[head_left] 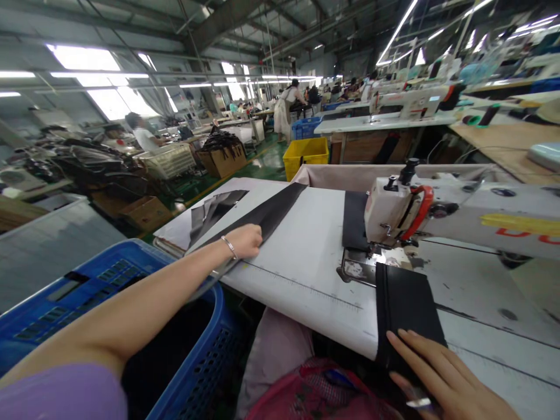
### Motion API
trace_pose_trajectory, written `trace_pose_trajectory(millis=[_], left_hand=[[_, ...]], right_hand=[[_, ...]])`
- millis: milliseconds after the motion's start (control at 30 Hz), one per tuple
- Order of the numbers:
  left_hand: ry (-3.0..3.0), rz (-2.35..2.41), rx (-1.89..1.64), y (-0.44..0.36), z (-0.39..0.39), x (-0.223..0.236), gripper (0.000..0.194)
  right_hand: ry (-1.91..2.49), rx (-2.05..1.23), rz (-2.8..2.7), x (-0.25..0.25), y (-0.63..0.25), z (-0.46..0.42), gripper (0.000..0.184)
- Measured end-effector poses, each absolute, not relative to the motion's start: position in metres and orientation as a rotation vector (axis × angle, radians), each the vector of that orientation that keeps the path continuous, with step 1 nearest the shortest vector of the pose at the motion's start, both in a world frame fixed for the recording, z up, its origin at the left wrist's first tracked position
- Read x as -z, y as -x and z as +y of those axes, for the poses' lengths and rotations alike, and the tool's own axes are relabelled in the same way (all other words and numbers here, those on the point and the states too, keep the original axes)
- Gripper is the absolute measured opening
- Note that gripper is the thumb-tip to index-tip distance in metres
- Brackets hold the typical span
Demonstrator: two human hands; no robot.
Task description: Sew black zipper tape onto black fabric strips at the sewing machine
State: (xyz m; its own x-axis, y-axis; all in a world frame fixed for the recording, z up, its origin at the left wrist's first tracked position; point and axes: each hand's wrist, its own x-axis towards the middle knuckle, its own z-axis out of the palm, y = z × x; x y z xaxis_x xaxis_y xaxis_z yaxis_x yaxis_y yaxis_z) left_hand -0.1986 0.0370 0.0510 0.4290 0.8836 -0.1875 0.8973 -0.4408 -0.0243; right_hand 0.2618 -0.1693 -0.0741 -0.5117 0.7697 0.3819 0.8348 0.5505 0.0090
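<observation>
On a white table (315,251): black fabric (409,303) lying flat before the sewing machine (476,210), reaching the near edge. Over it, right hand (441,367), fingers outstretched, resting on top. Farther left, left hand (244,240), curled nearly closed on a long black strip (272,210); pinching or merely touching, impossible to tell. Beside the table, blue basket (214,361); beyond, yellow bin (291,170).
</observation>
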Motion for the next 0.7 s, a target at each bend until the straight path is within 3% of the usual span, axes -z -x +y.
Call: trace_pose_trajectory(millis=[67,167,200,233,333,433,533,600,700], left_hand=[[-2.641,1.349,0.25,0.185,0.01,-0.045,0.016],[-2.77,1.109,0.141,0.167,-0.037,-0.022,0.08],[-2.846,1.074,0.107,0.163,-0.051,-0.012,0.091],[-2.931,1.043,0.065,0.159,-0.064,-0.001,0.092],[-3.112,0.858,-0.059,0.147,-0.086,0.021,0.072],[-3.09,0.642,-0.119,0.134,-0.069,0.019,0.063],[-2.927,1.058,-0.27,0.123,-0.016,0.004,0.064],[-2.805,1.318,-0.361,0.117,0.024,-0.005,0.055],[-2.802,1.268,-0.376,0.095,0.058,-0.009,0.045]], right_hand=[[1.438,0.203,-2.398,0.064,-0.256,-0.156,0.045],[1.647,0.201,-2.269,0.051,-0.244,-0.131,0.046],[1.692,0.221,-2.241,0.047,-0.24,-0.124,0.048],[1.721,0.227,-2.232,0.044,-0.237,-0.117,0.049],[1.73,0.187,-2.273,0.039,-0.23,-0.102,0.045],[1.7,0.162,-2.319,0.035,-0.228,-0.091,0.044],[1.663,0.166,-2.352,0.032,-0.23,-0.079,0.045],[1.627,0.147,-2.375,0.03,-0.232,-0.07,0.045],[1.588,0.099,-2.386,0.028,-0.236,-0.061,0.043]])
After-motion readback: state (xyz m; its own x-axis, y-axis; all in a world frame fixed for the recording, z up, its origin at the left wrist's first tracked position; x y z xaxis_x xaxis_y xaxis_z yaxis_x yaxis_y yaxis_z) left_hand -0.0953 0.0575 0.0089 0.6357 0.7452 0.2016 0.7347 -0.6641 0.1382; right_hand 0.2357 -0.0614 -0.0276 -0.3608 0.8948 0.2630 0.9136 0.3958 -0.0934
